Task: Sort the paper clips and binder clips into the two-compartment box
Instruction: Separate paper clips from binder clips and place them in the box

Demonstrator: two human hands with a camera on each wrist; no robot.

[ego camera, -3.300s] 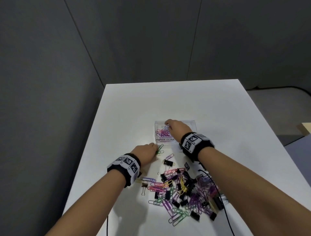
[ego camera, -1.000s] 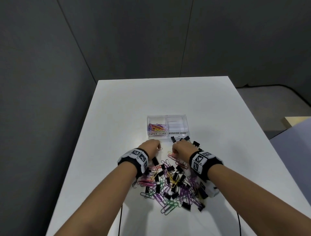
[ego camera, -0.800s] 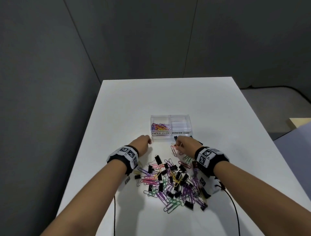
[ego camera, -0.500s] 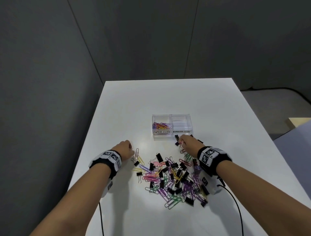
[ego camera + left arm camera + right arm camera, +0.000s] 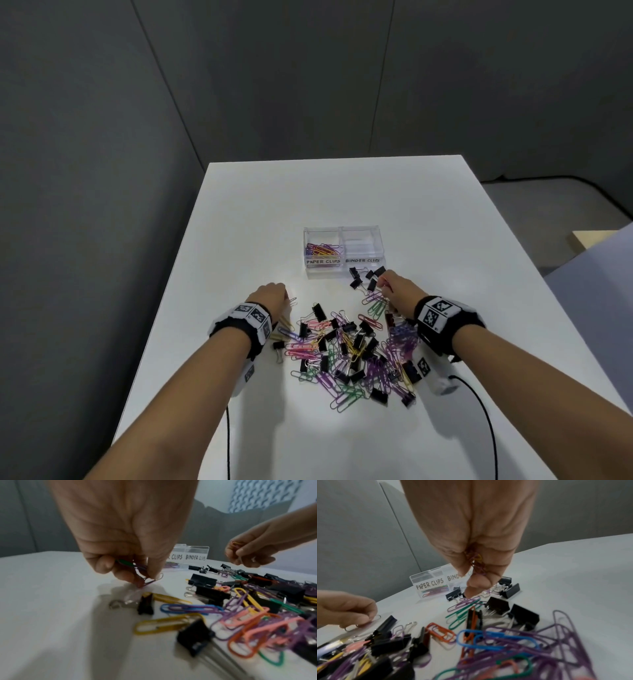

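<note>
My left hand point(image 5: 123, 524) is low over the table point(image 5: 335, 192), at the left edge of the pile point(image 5: 349, 353). Its fingers point(image 5: 102, 563) are curled and pinch a few paper clips point(image 5: 139, 569), purple and green ones, just above the surface. One silver clip point(image 5: 293, 302) lies just beside this hand, and yellow clips point(image 5: 164, 599) and small black binder clips point(image 5: 145, 605) are under and near it.

My right hand point(image 5: 476, 534) is at the far right edge of the pile, near the box point(image 5: 342, 251). Its fingers point(image 5: 481, 581) close on a small bunch of clips point(image 5: 476, 563), red, purple and yellow. Purple and green clips point(image 5: 464, 605) lie directly below the fingertips, and several binder clips point(image 5: 364, 279) lie between this hand and the box.

The box stands beyond both hands, apart from them. Its left compartment, marked PAPER CLIPS, holds coloured clips point(image 5: 322, 249). In the right one, marked BINDER CLIPS, I can see nothing. The mixed pile lies between my wrists and toward me.
</note>
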